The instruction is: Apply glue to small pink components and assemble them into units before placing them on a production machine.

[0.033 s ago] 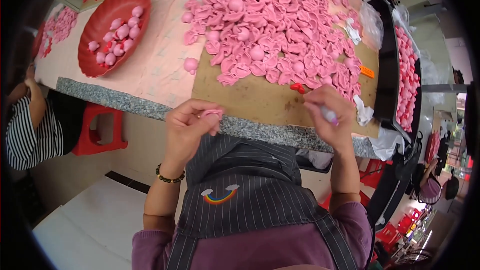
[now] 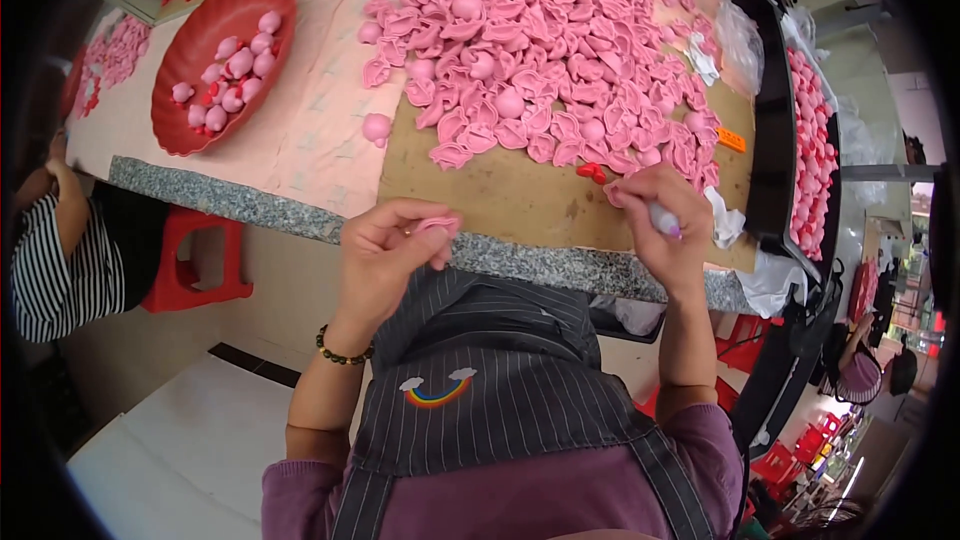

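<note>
While the left hand [image 2: 385, 245] sits just off the desk's [image 2: 250, 205] front stone edge, its fingers are curled shut on a small pink piece [image 2: 437, 225], pinched between thumb and fingertips. Piece is flat and oblong; long axis runs approx. left-right, near level, with its right end pointing toward the right hand [image 2: 660, 215]. Exact shape is partly hidden by the fingers. Right hand rests on the brown board [image 2: 500, 195] near its front edge, closed round a slim white tool [image 2: 665, 220] with a purplish tip; the tool's long axis runs diagonally, tip toward the person's lower right. Its fingertips touch a pink piece at the fringe of the pile. Hands are well apart, each clamped on its own item. Behind the right hand lies a large heap of pink moulded pieces [image 2: 560, 60], covering most of the board. A small red bit [image 2: 592, 173] lies just left of the right hand. One lone pink ball [image 2: 376, 128] sits at the board's left edge. Far left: red tray [image 2: 200, 80] holding more pink pieces. Another person's striped sleeve [image 2: 50, 270] shows at the left rim.
</note>
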Tool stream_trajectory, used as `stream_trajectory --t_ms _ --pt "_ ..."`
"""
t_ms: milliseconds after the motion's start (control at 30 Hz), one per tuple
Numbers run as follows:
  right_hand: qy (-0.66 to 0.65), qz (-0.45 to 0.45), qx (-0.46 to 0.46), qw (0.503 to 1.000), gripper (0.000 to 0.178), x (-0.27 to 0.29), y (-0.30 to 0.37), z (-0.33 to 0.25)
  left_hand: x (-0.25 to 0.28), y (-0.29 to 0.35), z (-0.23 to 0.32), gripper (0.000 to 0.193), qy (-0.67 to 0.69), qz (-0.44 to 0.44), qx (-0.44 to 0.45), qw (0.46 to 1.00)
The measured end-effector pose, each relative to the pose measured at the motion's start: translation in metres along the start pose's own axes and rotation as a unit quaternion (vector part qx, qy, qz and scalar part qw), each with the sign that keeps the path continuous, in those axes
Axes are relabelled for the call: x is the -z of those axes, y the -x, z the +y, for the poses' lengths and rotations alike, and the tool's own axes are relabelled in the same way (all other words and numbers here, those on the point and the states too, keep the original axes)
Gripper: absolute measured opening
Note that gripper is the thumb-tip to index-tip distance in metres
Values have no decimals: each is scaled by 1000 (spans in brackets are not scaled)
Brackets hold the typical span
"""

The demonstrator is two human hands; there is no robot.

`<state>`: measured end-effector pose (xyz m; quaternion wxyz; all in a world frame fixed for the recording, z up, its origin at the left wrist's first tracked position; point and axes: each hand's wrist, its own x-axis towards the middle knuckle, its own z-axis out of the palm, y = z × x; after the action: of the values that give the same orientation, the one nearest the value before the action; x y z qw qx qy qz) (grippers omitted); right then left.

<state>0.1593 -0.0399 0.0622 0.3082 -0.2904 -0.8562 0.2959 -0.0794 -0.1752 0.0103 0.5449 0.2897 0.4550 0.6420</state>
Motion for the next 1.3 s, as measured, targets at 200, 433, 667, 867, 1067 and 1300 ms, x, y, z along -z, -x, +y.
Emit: stream_trajectory --t_ms 200,433,667,867,1067,1300 --pt "177 42 -2 983 22 -12 8 23 -33 -21 -14 26 38 -55 43 997" --pt "264 32 70 962 21 -26 -10 23 -39 -29 -21 28 157 -50 80 983" --pt "-37 58 124 990 23 -38 -13 -4 -47 -34 -21 26 196 -37 114 973" --pt "30 47 173 983 28 -49 -11 4 -54 -37 -23 22 151 -43 81 984" --pt "26 14 194 981 36 -49 -7 9 -54 -35 -27 22 134 -18 64 989" --pt "-32 33 130 990 22 -56 -3 15 -54 -34 -29 25 14 -64 30 997"
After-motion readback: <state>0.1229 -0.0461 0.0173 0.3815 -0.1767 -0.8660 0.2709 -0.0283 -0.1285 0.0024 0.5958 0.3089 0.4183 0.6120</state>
